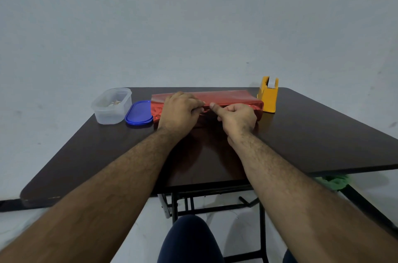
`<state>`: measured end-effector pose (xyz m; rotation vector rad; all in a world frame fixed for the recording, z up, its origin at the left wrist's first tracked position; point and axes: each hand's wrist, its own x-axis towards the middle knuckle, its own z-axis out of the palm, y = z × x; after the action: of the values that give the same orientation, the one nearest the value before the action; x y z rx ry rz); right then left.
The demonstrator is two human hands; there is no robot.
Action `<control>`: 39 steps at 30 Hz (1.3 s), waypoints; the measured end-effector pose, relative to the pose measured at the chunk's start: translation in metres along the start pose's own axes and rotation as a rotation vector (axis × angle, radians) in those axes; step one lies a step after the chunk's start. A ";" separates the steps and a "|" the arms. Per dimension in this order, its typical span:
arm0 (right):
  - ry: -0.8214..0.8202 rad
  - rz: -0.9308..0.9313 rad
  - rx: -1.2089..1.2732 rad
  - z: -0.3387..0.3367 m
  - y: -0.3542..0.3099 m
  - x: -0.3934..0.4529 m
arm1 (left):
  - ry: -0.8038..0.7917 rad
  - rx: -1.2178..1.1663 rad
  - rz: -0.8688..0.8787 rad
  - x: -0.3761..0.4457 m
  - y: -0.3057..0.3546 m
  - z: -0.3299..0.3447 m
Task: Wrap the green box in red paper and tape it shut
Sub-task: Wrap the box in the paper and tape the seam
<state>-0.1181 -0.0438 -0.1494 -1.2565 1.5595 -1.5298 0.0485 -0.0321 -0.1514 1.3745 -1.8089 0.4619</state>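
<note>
Left hand [179, 112]: fingers curled down over the near top edge of the red paper [232, 96], fingertips pressing at the seam line. Right hand [235, 119]: fingers folded in, thumb stretched left along the same edge, its tip almost meeting the left fingertips. Cannot tell whether a piece of tape lies under the thumb; too small to see.

Box: fully covered, no green showing. It lies under both hands as a long flat red parcel running left to right, its ends reaching beyond each hand.

Step in hand, as judged: holding or smoothing the long seam at its middle. To do it well, keep the left fingertips pinning the overlap so the foil does not spring back. Run the thumb outward from the middle in one firm stroke, toward the parcel's right end. Glossy paper is slippery and creases readily, so press flat, not with the nail.

Dispenser [268, 95]: just past the parcel's right end, nearest the right hand, so that hand should fetch tape while the left holds.

Left of the left hand: blue lid [139, 115], touching or overlapped by the paper's end, then a clear tub [112, 105]. All on the dark table [312, 133].
</note>
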 end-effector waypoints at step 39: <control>-0.270 -0.960 -0.927 -0.028 -0.002 0.055 | -0.163 0.115 -0.042 -0.009 -0.003 -0.020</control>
<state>-0.1627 -0.0829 -0.1328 -2.8996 1.5891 -0.9506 0.0593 -0.0137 -0.1465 1.5653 -1.9047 0.4483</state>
